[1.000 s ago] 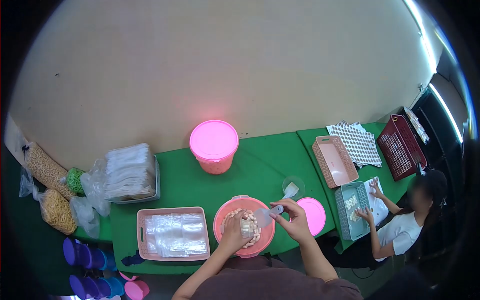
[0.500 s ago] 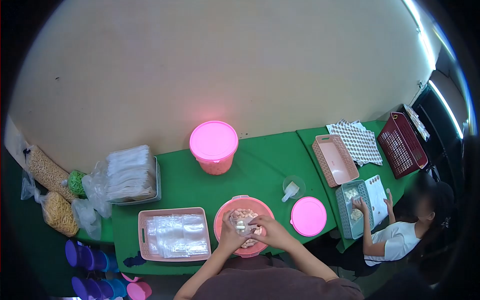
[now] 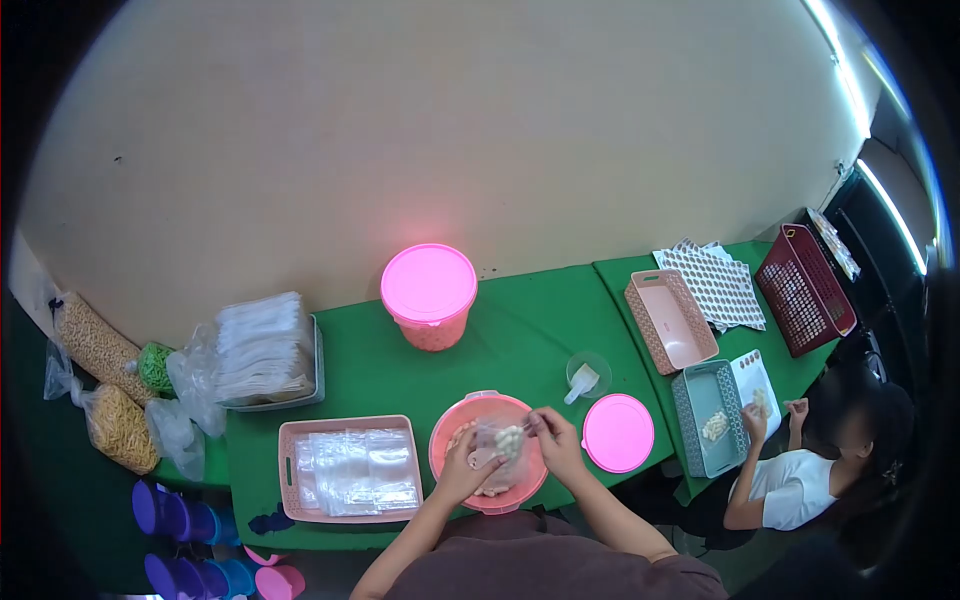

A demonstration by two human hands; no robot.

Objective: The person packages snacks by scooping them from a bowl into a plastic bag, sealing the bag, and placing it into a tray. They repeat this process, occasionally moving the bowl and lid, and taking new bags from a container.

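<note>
A clear plastic bag [image 3: 508,442] with pale snack pieces inside hangs over a round pink tub [image 3: 487,408]. My left hand [image 3: 463,472] is closed on the bag's left side. At the bag's upper right edge, the fingers of my right hand [image 3: 558,443] pinch the plastic. Pale pinkish snack pieces [image 3: 492,491] lie in the tub, partly hidden by the bag and my left hand. Left of the tub, a light pink basket [image 3: 286,480] holds flat clear bags [image 3: 360,470]. A bright pink lid [image 3: 618,433] lies to the right of the tub.
Behind the tub stands a lidded pink container [image 3: 430,290]. A clear bowl with a white scoop [image 3: 583,380] sits right of it. Stacked bags [image 3: 262,345] and snack sacks [image 3: 120,428] are at left. A co-worker [image 3: 800,490] handles a small bag beside a teal basket [image 3: 711,465].
My right hand has moved up and right, drawing out the bag's edge, and the bag is lifted and stretched. The co-worker's hands have moved right, away from the teal basket, with a bag.
</note>
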